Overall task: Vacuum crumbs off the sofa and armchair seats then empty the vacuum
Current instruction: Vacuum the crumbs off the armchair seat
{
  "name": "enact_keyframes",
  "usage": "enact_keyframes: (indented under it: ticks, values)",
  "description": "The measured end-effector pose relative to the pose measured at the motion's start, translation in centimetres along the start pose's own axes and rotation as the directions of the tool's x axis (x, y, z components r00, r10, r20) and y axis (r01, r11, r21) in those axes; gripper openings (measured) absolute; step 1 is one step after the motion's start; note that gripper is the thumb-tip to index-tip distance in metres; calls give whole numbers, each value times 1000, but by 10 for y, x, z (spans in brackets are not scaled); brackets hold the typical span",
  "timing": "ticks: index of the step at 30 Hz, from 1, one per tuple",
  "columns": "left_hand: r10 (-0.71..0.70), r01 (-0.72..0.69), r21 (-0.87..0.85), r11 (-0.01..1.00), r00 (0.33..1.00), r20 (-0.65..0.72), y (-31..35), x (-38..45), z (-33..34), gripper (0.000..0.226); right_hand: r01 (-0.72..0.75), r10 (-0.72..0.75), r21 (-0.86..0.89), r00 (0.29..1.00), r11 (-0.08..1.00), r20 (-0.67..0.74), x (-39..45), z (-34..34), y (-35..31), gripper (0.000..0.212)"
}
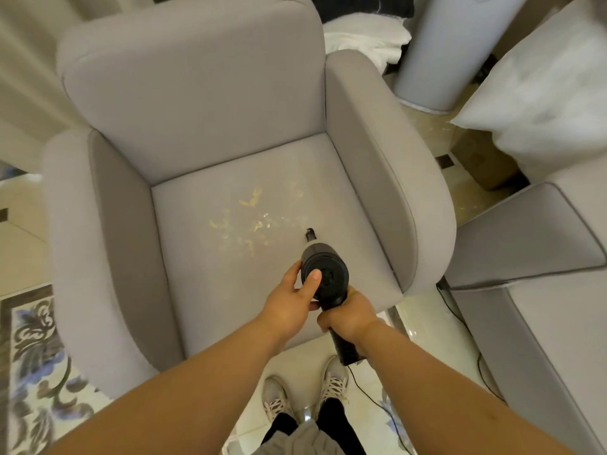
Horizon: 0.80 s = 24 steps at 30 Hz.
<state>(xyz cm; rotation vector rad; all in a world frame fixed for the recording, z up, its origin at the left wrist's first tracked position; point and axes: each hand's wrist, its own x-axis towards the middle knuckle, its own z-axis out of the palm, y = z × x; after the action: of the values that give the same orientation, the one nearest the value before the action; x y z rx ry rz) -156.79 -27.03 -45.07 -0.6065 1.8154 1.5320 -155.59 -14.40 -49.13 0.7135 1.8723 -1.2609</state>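
A grey armchair (203, 103) stands in front of me, with yellow and white crumbs (249, 221) scattered over the middle of its seat. A black handheld vacuum (323, 267) hovers over the seat's front right, its narrow nozzle (310, 234) pointing down just right of the crumbs. My right hand (348, 315) grips the vacuum's handle from below. My left hand (292, 297) wraps the round rear of the body, thumb lying on the end cap.
The grey sofa (538, 244) with a white pillow (545, 90) stands to the right. A tall grey cylinder (443, 50) and white cloth (364, 41) sit behind the armchair. A black cord (377, 399) trails over the glossy floor by my shoes. A patterned rug (36, 366) lies left.
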Motion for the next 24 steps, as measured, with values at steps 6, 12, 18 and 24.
enact_keyframes:
  ticks: [6, 12, 18, 24]
  values:
    - [-15, 12, -32, 999, 996, -86, -1, -11, -15, 62, 14, -16, 21, 997, 1000, 80, -7, 15, -7, 44]
    - [21, -24, -28, 999, 996, -84, 19, -3, 1, 64, 39, -40, 62, 999, 997, 20, -5, -11, -14, 44]
    - [63, -63, -12, 998, 998, -8, 44, 30, 37, 60, 56, -49, 61, 991, 997, -121, 20, -55, -18, 45]
    - [47, -46, 46, 998, 999, -18, 26, 42, 29, 62, 3, 0, 38, 998, 999, -60, 37, -41, -10, 47]
